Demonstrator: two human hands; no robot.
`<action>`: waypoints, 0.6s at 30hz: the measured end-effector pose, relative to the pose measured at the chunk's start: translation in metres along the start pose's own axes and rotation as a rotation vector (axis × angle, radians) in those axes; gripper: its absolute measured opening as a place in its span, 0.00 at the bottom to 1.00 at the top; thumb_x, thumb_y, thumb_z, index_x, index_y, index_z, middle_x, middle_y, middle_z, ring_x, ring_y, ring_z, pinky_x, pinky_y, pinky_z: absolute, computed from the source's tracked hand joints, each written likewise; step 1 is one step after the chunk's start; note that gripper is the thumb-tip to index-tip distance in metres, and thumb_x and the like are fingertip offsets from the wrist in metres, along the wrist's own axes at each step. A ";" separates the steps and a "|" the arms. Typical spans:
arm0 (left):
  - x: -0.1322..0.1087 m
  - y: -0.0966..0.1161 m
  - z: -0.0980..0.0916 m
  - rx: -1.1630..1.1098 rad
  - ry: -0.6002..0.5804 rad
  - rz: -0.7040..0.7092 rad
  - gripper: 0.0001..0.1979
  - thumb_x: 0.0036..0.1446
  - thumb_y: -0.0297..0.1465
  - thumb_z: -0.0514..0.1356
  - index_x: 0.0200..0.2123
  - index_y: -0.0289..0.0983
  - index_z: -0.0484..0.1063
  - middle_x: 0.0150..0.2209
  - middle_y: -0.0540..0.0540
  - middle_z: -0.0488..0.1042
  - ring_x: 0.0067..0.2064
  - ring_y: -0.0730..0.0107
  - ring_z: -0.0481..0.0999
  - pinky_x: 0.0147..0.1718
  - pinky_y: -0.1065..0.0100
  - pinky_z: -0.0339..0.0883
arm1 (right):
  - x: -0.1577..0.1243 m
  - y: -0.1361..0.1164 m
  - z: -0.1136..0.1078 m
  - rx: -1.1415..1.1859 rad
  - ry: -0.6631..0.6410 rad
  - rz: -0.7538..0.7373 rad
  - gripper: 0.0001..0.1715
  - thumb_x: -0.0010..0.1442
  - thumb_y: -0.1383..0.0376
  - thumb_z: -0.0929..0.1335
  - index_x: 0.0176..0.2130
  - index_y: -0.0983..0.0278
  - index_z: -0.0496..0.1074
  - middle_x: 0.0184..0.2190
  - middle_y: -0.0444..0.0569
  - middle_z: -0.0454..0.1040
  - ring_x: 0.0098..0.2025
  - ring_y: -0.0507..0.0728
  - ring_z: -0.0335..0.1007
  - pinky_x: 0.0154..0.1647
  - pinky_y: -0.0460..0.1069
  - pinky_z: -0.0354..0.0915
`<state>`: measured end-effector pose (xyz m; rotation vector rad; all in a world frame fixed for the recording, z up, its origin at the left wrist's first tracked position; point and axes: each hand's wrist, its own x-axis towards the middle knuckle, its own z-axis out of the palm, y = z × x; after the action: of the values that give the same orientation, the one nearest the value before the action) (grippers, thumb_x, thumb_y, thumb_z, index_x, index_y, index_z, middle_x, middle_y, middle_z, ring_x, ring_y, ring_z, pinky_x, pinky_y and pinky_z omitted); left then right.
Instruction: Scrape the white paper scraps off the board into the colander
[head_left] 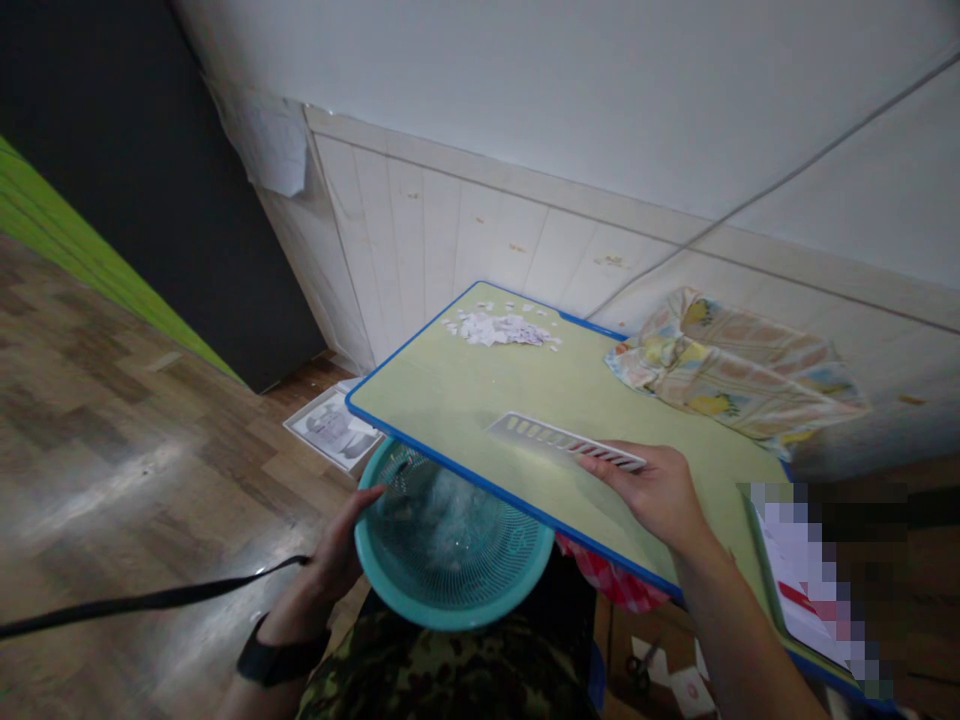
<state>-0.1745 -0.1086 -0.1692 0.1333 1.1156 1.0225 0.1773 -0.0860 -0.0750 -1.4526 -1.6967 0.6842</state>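
Note:
My left hand grips the left rim of a round teal plastic basket, its fingers partly hidden. Whitish, partly see-through bits lie at the bottom of the basket, too blurred to name. The basket is at my lap, just below the near edge of a yellow-green table with blue trim. Above the tabletop, my right hand holds one end of a flat white slotted plastic strip. A pile of small white paper scraps lies near the table's far left corner.
A patterned cloth covers something at the table's back right. A partly pixelated white and red flat item lies at the right edge. An open box sits on the floor left. Scissors and paper pieces are below.

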 end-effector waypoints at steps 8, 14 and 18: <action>-0.001 -0.001 0.004 0.000 0.019 0.038 0.12 0.64 0.26 0.55 0.39 0.27 0.78 0.31 0.36 0.80 0.30 0.55 0.81 0.35 0.61 0.78 | -0.020 -0.023 0.003 0.020 -0.113 -0.003 0.11 0.58 0.59 0.74 0.38 0.61 0.84 0.33 0.49 0.84 0.31 0.59 0.82 0.31 0.47 0.74; -0.004 0.002 0.008 0.004 0.043 0.041 0.11 0.64 0.26 0.56 0.36 0.26 0.77 0.29 0.36 0.80 0.26 0.60 0.79 0.31 0.63 0.78 | -0.030 -0.030 0.005 0.079 -0.143 -0.011 0.12 0.59 0.58 0.72 0.38 0.63 0.84 0.28 0.48 0.83 0.26 0.58 0.80 0.27 0.47 0.74; -0.002 0.002 0.005 0.006 0.049 0.043 0.10 0.63 0.26 0.56 0.34 0.27 0.77 0.29 0.36 0.80 0.26 0.60 0.79 0.31 0.62 0.78 | -0.019 -0.018 0.005 -0.025 0.054 -0.075 0.10 0.57 0.59 0.74 0.38 0.60 0.84 0.34 0.48 0.84 0.32 0.60 0.82 0.33 0.48 0.76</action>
<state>-0.1718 -0.1065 -0.1643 0.1380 1.1644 1.0657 0.1641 -0.1074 -0.0674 -1.4048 -1.7145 0.5804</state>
